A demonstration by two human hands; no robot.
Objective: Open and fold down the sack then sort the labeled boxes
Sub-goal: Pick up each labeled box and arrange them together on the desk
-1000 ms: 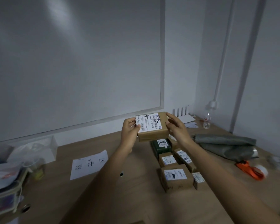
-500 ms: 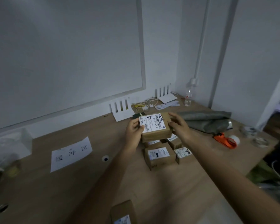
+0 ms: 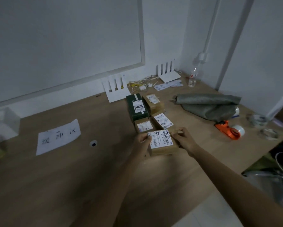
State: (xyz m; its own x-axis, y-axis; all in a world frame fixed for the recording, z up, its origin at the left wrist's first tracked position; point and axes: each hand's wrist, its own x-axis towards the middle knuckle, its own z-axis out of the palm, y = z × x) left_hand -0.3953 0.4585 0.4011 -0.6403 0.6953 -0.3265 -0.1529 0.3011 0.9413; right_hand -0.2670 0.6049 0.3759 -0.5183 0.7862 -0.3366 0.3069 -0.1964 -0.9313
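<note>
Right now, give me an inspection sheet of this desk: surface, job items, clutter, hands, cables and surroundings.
Surface: wooden desk, handwritten paper sign lying flat on it.
Job's things: held labeled box; green box and three brown labeled boxes clustered behind it; gray sack folded, lying at the right.
Clutter: orange tape dispenser, water bottle, two white slotted stands.
Grippers: left hand and right hand each have a grip on one side of the held box.
Cables: loose yellow and white tangle by the wall.
Surroundings: white wall panel, wall pipe.
</note>
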